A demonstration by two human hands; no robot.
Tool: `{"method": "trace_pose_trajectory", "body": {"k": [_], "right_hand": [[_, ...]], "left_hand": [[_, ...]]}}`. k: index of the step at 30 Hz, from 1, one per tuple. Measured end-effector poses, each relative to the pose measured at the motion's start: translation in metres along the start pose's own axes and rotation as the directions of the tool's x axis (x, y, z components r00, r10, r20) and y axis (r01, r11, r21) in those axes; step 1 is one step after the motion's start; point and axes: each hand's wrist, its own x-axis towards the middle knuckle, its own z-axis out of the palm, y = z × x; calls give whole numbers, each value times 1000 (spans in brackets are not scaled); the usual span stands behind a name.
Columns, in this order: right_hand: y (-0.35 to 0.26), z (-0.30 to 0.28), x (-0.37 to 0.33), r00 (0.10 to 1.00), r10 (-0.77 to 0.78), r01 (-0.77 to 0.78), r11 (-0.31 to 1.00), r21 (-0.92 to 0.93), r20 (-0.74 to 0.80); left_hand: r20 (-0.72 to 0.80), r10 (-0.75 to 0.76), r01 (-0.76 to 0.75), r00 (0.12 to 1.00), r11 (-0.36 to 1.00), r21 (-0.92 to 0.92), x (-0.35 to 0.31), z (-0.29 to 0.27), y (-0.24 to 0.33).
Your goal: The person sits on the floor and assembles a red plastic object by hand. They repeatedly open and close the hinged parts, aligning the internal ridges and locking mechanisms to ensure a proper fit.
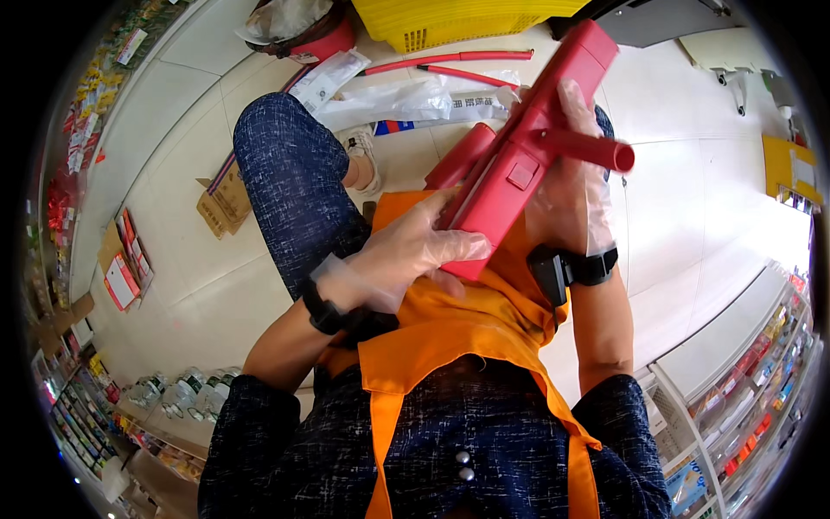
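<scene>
I hold a long red plastic part (527,147) with a round peg sticking out of its side, tilted up over my lap. My left hand (406,255), in a thin clear glove, grips its lower end. My right hand (571,186), also gloved, holds it from behind near the middle. A second red tube-shaped piece (458,156) lies just under it against my orange apron (450,333). I wear a dark band on each wrist.
On the tiled floor ahead lie red rods (458,60), clear plastic bags (389,99), a yellow basket (450,22) and a cardboard piece (220,203). Stocked shop shelves (752,381) run along the right, with more shelves and bottles (173,394) at the lower left.
</scene>
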Motion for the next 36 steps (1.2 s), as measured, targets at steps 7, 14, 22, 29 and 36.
{"method": "trace_pose_trajectory", "body": {"k": [7,14,22,29,36], "right_hand": [[-20,-15,-14,964,-154,145,988,57,216],[-16,3,-18,987,-153,139,964,229,45],[-16,-9,-17,970,-219,179,938,296,106],[-24,2,-29,971,-240,240,959,154,-15],[-14,30,-44,969,-144,148,989,8,-203]], "left_hand": [[-105,340,-241,934,822,516,-13,-6,15],[61,584,-482,809,601,638,-4,3,11],[24,515,-361,857,566,741,-18,17,20],[-17,468,-273,884,545,793,-24,19,16],[-107,441,-114,891,444,889,-15,21,11]]}}
